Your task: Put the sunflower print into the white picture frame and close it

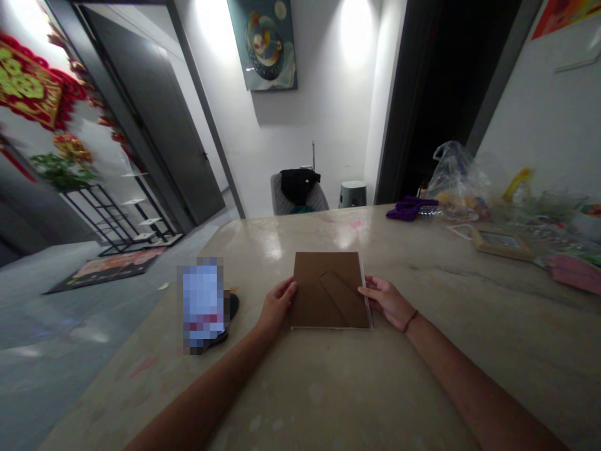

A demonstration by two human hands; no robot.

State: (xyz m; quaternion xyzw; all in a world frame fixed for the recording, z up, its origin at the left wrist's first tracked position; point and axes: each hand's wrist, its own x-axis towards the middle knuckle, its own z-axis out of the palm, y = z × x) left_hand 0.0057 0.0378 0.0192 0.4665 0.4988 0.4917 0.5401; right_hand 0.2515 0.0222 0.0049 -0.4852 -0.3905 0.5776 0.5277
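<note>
Here we go, a pale stone bench under a dim room, a grey door off to the left, a painting high on the far wall, a grey chair beyond with a black garment over it. Dead centre on the bench, a brown-backed picture frame lies flat, back up. The left hand and the right hand are apart, clasping its opposite edges. Over to the right, a clear plastic bag slumps beside a purple cloth — something yellowish inside, too crumpled to tell.
</note>
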